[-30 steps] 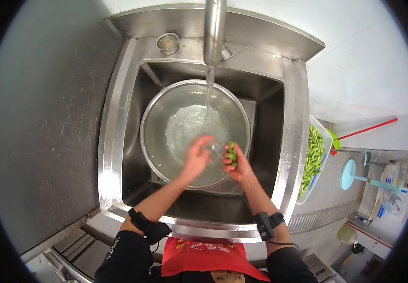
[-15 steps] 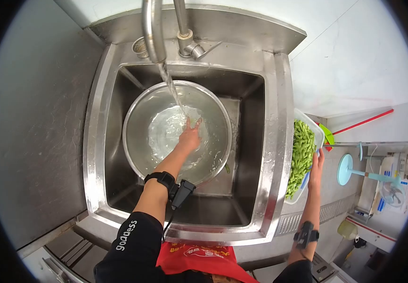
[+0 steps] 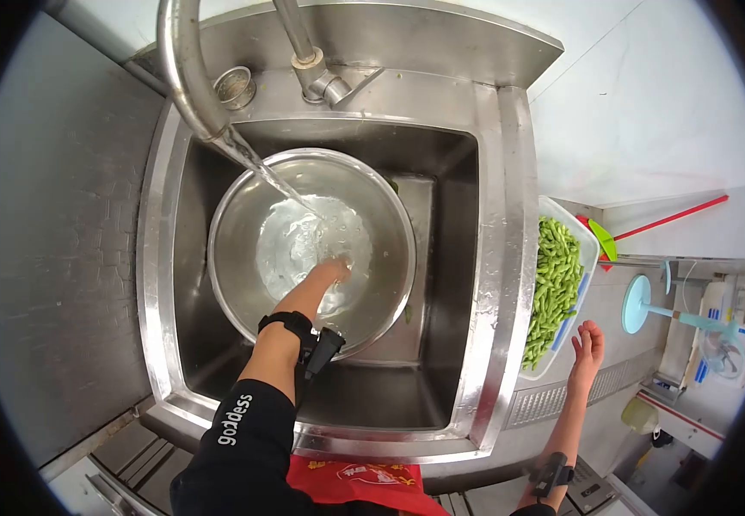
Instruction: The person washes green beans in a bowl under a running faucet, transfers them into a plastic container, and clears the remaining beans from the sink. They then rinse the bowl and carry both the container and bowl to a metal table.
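Observation:
My left hand reaches into a large round metal basin standing in the sink. The basin holds clear water, and the fingers are blurred and partly under its surface, so their grip cannot be made out. A stream pours into the basin from the faucet spout. My right hand is in the air beside a clear plastic tub, apart from it, fingers loosely curled and holding nothing. Green edamame pods fill the tub, to the right of the sink.
The steel sink has a raised rim around its deep bowl. A faucet lever and a small strainer cup are at the back. Beyond the tub are a red-handled green dustpan or broom and a light-blue fan.
My right hand has come off the tub's edge and moved down toward me. My left hand has lowered and drawn nearer in the basin. The view has shifted slightly.

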The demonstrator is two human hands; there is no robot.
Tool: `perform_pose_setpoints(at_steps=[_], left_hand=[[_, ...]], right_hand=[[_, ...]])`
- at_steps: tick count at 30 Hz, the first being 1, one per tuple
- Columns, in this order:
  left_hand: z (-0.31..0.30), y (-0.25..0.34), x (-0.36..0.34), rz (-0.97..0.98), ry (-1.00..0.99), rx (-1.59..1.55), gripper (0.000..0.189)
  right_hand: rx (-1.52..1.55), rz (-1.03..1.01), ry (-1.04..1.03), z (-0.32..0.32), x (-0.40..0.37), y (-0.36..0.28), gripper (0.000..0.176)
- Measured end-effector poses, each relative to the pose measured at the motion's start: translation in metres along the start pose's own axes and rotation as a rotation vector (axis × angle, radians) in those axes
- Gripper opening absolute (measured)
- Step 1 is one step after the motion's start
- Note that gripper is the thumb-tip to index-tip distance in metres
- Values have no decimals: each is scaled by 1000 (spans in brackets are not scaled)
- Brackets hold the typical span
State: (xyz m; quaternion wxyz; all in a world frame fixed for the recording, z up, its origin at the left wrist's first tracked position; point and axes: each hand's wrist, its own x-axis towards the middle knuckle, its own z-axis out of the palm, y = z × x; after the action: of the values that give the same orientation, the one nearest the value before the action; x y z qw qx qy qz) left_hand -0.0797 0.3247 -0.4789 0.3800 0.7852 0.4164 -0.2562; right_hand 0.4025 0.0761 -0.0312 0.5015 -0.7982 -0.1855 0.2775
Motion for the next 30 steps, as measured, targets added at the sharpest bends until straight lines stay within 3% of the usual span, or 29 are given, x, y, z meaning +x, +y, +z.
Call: perform_pose_setpoints(at_steps=[2,4,8,11,14,17,18,20,23,24,27,30], left_hand=[[-87,101,-101,-152,-222,-188,75],[-118,142,-149,-99,-223,-74,69],[-90,146,-156,248,-237,297,58],[-86,146,-190,-6,14,-356,46],[-68,146,-180,85,-21,-293,32],[-85,159,-221,74,19,-446,22],[-94,162,-237,32,-24,-638,19],[-118,161,-268,-55,-96,-1018,13],[-136,131,-322,137,-81,-1064,9],[-134,117,-339,101,-159,-1079,11],[-139,91,-395,-58,-272,-1012,11],[-129,63,-423,-188,-265,-916,11]], right_hand=[[16,3,-24,10,1,-2,24],[50,-22,-89,25,-1,-9,22],[121,-15,-194,55,-12,-37,22],[186,-33,-397,86,-30,-65,22],[314,22,-718,124,-59,-90,23],[299,204,-862,174,-97,-106,25],[303,230,-873,188,-109,-98,25],[262,259,-716,214,-125,-72,27],[165,312,-443,239,-134,-24,30],[123,334,-346,247,-135,-7,31],[32,549,-262,262,-123,46,35],[9,623,-289,268,-110,82,42]])
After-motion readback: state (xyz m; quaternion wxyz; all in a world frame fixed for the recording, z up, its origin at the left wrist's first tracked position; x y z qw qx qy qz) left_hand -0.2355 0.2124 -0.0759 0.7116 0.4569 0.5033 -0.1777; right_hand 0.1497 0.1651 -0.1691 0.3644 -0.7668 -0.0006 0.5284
